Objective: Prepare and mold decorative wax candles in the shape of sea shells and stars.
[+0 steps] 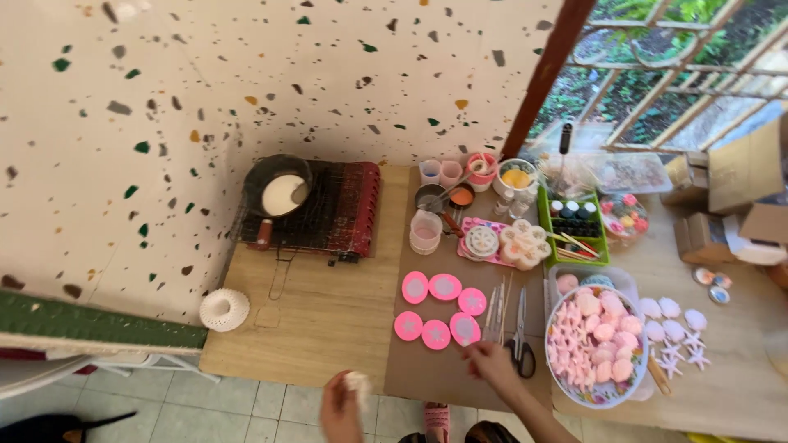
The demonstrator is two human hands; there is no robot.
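Note:
My left hand [343,402] is at the table's front edge, closed around a small white crumpled piece, maybe tissue. My right hand [492,363] reaches over the brown mat, its fingers pinched right at the nearest of several round pink moulds [441,310] laid in two rows. Whether it grips anything is unclear. Scissors [519,344] and thin sticks lie just to the right of that hand.
A bowl of pink and white shell shapes [597,344] sits at right, white shells and starfish [677,332] beside it. A dark pan of white liquid [279,195] rests on a small stove. Cups, a green tray of bottles [574,220], a white ridged mould [224,308] and cardboard boxes [739,189] surround them.

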